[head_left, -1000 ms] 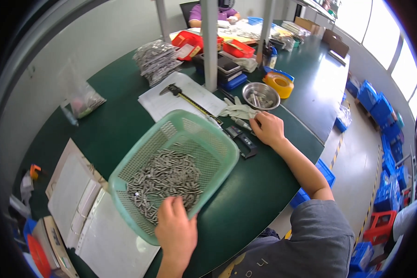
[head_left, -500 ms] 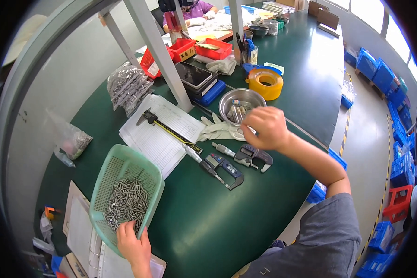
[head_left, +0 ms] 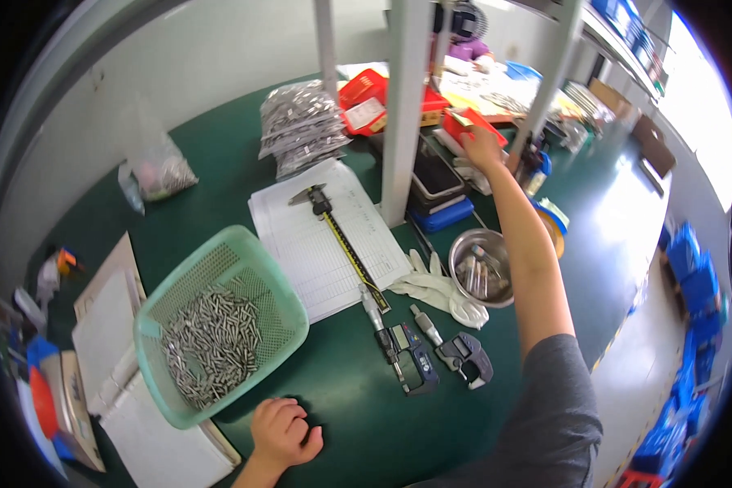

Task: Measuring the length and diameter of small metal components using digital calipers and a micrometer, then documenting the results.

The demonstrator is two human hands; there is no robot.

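Note:
My left hand (head_left: 283, 431) rests on the green tabletop just right of the basket, its fingers curled in and no object showing in it. A pale green mesh basket (head_left: 289, 305) beside it holds many small metal pins (head_left: 215, 342). My right arm stretches far across the table. At its end, my right hand (head_left: 481, 148) touches the near side of a red bin (head_left: 451, 122) with a pale slip in it; its fingertips are partly hidden and blurred, so a grip cannot be made out. Under that forearm stands a steel bowl (head_left: 506, 299) with metal cylinders (head_left: 478, 276).
A caliper (head_left: 342, 240) lies on printed sheets (head_left: 289, 215). Two digital micrometers (head_left: 411, 358) (head_left: 464, 354) and white gloves (head_left: 439, 293) lie nearby. A grey post (head_left: 405, 106) rises beside a black device (head_left: 439, 175). Bagged metal parts (head_left: 301, 122) are stacked behind.
My right hand has moved from above the steel bowl to the red bin at the back. My left hand has left the basket's rim for the tabletop. The view has swung left.

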